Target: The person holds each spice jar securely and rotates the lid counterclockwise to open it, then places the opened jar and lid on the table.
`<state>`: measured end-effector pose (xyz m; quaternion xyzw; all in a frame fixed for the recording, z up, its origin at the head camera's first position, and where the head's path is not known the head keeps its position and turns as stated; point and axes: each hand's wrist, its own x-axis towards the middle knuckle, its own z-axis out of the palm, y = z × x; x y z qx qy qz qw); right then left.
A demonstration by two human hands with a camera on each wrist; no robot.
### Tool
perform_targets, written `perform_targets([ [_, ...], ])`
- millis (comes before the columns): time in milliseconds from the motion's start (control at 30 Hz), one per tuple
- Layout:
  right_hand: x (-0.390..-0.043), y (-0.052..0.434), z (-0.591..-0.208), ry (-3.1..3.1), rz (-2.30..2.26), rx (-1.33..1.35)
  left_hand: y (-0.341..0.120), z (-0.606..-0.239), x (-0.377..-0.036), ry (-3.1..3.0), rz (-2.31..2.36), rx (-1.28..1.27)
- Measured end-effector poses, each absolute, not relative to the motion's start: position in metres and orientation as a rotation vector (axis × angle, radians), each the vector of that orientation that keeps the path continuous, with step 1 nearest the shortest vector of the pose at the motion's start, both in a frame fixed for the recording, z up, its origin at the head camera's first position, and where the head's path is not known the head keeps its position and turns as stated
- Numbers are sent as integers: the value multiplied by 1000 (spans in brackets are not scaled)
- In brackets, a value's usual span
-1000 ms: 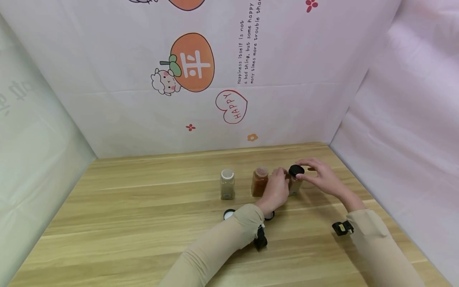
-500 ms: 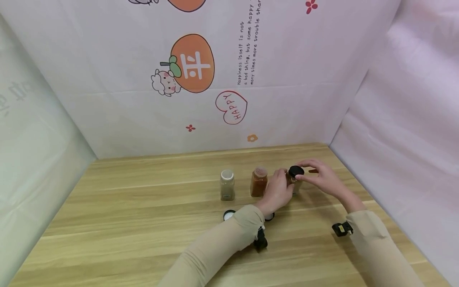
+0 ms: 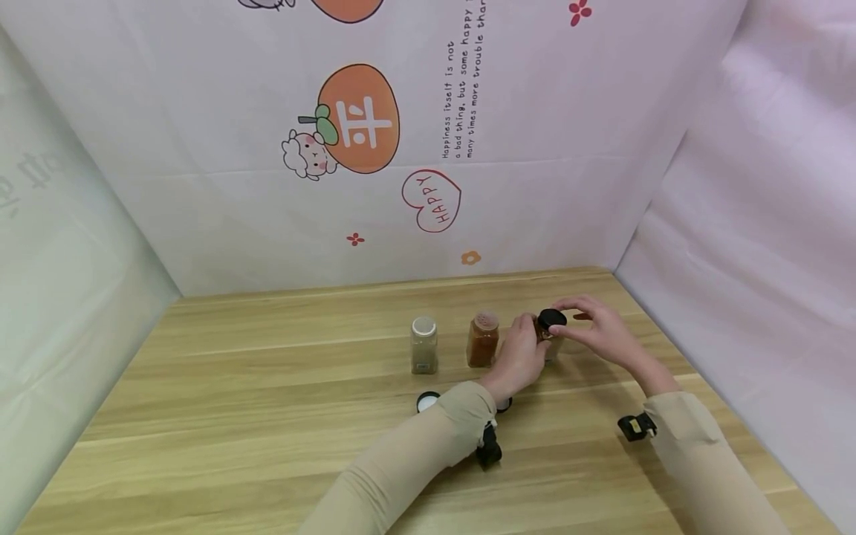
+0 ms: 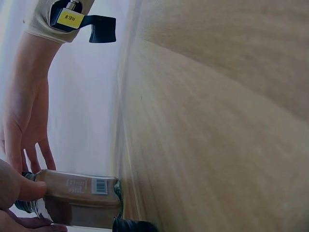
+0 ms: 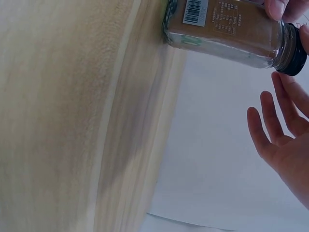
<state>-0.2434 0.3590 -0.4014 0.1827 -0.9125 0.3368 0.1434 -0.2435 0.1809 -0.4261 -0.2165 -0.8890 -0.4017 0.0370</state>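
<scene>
on light wood table [image 3: 267, 386], printed backdrop [image 3: 361, 126]

Three jars [image 3: 482, 339] abreast; loose lids [image 3: 426, 401] in front.

3 jars [image 3: 424, 345], 2 loose lids [image 3: 426, 401].

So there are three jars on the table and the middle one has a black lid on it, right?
Not quite. The middle jar has no black lid; its top is bare. The head view shows the black lid on the right jar, held by the left hand with the right hand at the lid.
</scene>
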Motion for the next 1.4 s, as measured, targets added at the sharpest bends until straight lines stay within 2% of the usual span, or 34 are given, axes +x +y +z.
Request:
perform_targets([
  [900, -243, 366, -388, -2734, 900, 782, 180, -424, -243, -2763, -1234, -653],
  [1400, -245, 350, -384, -2768, 797, 597, 179, -427, -243, -2735, -1207, -678],
])
